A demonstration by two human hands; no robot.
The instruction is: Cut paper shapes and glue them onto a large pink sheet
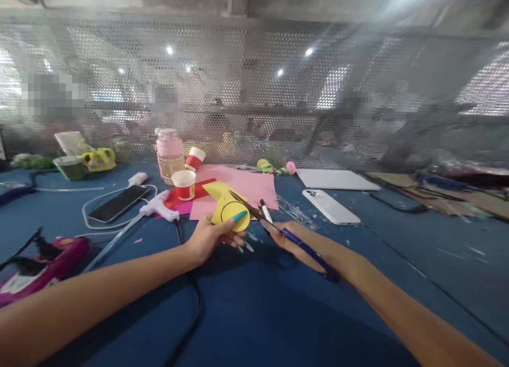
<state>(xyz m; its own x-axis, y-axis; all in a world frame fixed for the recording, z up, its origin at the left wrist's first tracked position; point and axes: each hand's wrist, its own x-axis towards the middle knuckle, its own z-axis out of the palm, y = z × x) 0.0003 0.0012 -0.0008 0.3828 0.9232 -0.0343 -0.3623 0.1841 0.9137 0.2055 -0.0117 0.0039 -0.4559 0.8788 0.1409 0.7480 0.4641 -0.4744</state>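
Head view: yellow paper (218,191) is held up at centre, above the front part of the blue table (278,319); a drawn circle (222,210) shows near its lower right end.
Paper edge: curved on the right, running close outside the drawn line; a pointed part extends to the upper left.
Left hand (207,238): pinches the paper, thumb on top across the circle, other fingers beneath and partly spread.
Right hand (292,235): closed around the blue handles of the scissors (306,246); exact finger placement in the loops cannot be told.
Blades: point up and left, against the paper's right edge; whether paper lies between them cannot be confirmed.
Step in hand: judged to be trimming round the circle, apparently part done, since the upper left portion remains attached.
Next move: would call for turning the paper in the left grip, keeping the thumb clear of the blades and the cut just outside the line.
Behind the paper: pink sheet (254,184), with a marker (266,212) near its right corner.
Left side: red-and-white cup (184,186), pink bottle (170,150), glue gun (160,207), black phone (119,203).
Right side: white phone (333,208), lying flat.
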